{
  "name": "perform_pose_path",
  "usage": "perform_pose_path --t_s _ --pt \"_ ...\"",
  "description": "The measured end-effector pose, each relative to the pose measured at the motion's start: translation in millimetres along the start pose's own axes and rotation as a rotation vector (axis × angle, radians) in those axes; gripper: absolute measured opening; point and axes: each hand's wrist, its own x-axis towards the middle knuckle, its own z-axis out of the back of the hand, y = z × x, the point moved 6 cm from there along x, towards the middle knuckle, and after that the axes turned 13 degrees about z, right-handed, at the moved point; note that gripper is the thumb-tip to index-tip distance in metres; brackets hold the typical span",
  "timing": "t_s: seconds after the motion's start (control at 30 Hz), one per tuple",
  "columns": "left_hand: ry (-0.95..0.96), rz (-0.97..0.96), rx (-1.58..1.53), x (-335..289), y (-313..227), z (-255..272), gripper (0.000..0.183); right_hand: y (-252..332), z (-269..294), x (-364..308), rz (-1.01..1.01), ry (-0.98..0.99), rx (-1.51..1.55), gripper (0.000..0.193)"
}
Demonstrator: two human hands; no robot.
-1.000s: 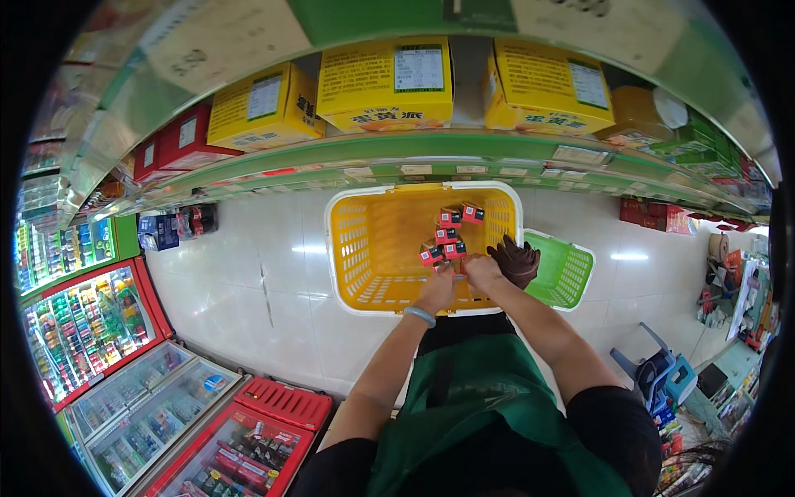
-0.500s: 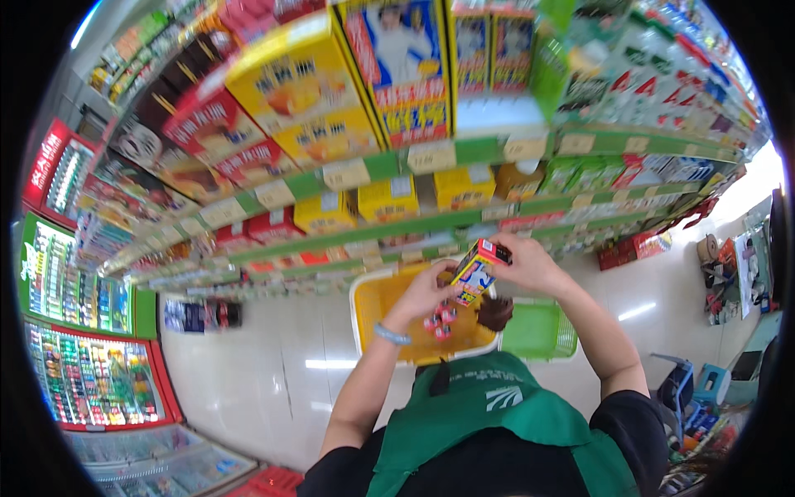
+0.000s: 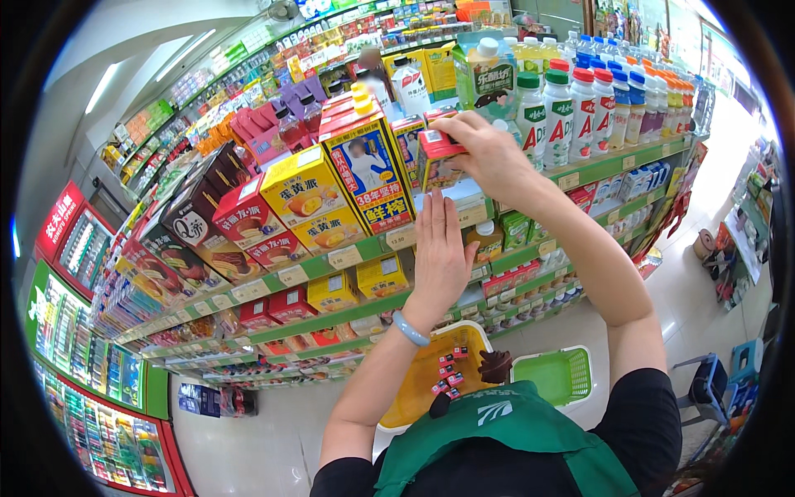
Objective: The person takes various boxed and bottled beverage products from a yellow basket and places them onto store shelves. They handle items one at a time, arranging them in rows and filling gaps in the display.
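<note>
At upper centre of the frame, our right hand point(image 3: 487, 154) grips a small red carton point(image 3: 436, 160) at the shelf point(image 3: 580, 176). Just below it, our left hand point(image 3: 440, 252) is flat, fingers released, holding nothing.

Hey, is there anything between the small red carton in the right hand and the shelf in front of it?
Nothing visible: the right hand holds the small red carton at the shelf front; left hand is below it.
</note>
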Motion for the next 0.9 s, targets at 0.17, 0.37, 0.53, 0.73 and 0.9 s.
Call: perform_pose_path --t_s 0.17,0.37,0.53,0.73,0.9 --pt "0.091 0.068 0.189 14 21 -25 0.076 -45 -52 10 -0.076 0.113 -0.011 0.051" --pt "0.132 0.074 0.283 22 20 -35 0.079 -65 -72 10 -0.139 0.027 0.088 0.051" --pt "0.135 0.123 0.371 23 27 -44 0.079 -64 -89 -24 -0.322 -0.249 0.224 0.052" --pt "0.154 0.159 0.487 31 27 -55 0.081 -83 -120 -49 -0.46 -0.086 0.048 0.025" --pt "0.18 0.225 0.494 39 28 -62 0.078 -92 -121 -47 -0.46 -0.109 0.007 0.017"
